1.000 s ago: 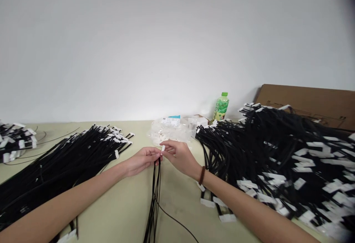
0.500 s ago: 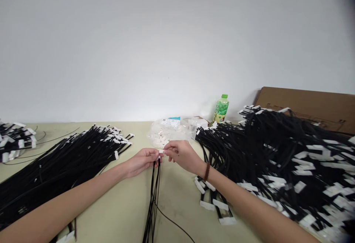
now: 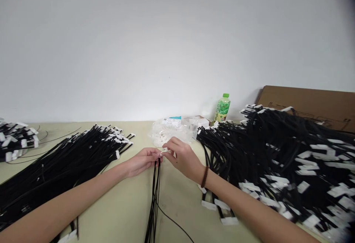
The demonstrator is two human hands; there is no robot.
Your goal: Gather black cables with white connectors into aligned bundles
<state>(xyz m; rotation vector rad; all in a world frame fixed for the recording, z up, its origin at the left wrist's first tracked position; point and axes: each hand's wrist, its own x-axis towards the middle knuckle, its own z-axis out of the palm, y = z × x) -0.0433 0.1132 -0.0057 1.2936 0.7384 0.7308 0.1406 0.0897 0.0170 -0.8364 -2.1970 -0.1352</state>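
Black wires (image 3: 155, 195) hang from a small white connector (image 3: 161, 155) over the middle of the table. My left hand (image 3: 144, 161) is closed, pinching the top of the wires just below the connector. From the right, my right hand (image 3: 181, 158) meets it, thumb and finger closed at the connector. Fingers cover much of the connector, so how the wires sit in it cannot be made out. Behind my hands lies a clear plastic bag (image 3: 163, 132) of small white pieces with a printed label.
Bundled black cables with white connectors (image 3: 63, 165) lie to the left, and a bigger heap (image 3: 255, 143) fills the right. A green-capped bottle (image 3: 222, 108) stands near the wall. A cardboard box (image 3: 310, 104) leans at the back right. Another cable bundle (image 3: 16, 137) sits far left.
My right hand has turned slightly and its fingers have shifted at the connector. My left hand keeps its pinch on the wires. The whole view has moved a little.
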